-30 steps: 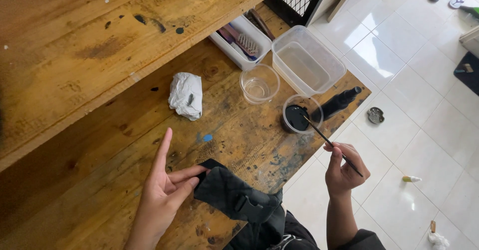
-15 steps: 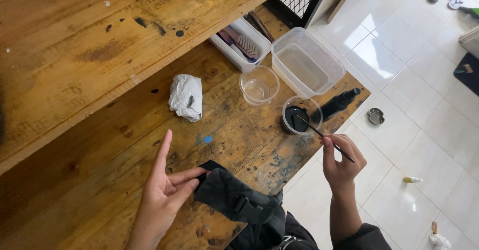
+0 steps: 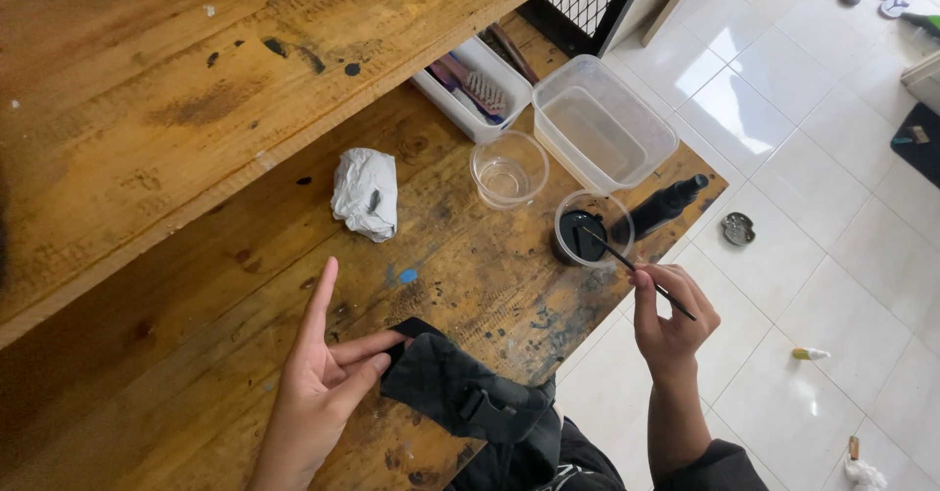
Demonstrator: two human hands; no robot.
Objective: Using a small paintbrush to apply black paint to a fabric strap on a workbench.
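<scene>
**Brush dips into the black cup**

Head view: the right hand (image 3: 671,313) pinches a thin brush (image 3: 636,271) between thumb and fingertips. It has drawn closer to the bench edge over the last second, and the brush tip now sits inside the small clear cup of black paint (image 3: 591,229), so the bristles look to be loading. The left hand (image 3: 323,378) has not moved: open, forefinger stretched out, thumb and middle fingers pressing a corner of the black strap bag (image 3: 460,393) flat on the wooden bench (image 3: 196,295). An empty clear cup (image 3: 508,169) and a crumpled white tissue (image 3: 365,193) lie further back.
</scene>
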